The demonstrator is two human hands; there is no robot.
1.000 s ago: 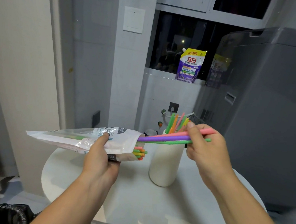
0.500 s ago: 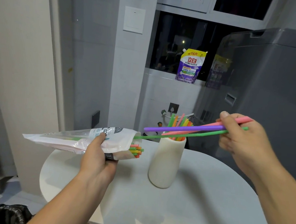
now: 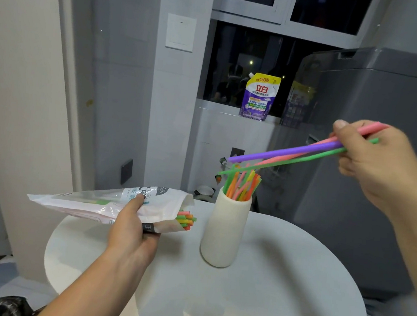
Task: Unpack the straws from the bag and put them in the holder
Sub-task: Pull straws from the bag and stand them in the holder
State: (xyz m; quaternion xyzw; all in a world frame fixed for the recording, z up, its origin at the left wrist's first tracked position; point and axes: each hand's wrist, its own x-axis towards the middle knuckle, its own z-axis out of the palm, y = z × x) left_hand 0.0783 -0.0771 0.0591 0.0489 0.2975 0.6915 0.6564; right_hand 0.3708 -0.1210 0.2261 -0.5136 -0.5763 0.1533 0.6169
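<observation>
Holder mid-table, straws standing in it; bag left of holder, above table, in left hand, straw ends at its mouth facing holder; right hand upper right, three straws reaching over holder; pouch on sill behind.

I hold the bag, a long crinkled pouch of white and clear plastic, nearly level in my left hand. Its open mouth faces right, with pink, green and orange straw ends poking out. Just right of it stands the holder, a plain cream cylinder, upright, with bright straws fanned inside. A purple, a pink and a green straw slant down to the left from my right hand, their tips above the holder.
</observation>
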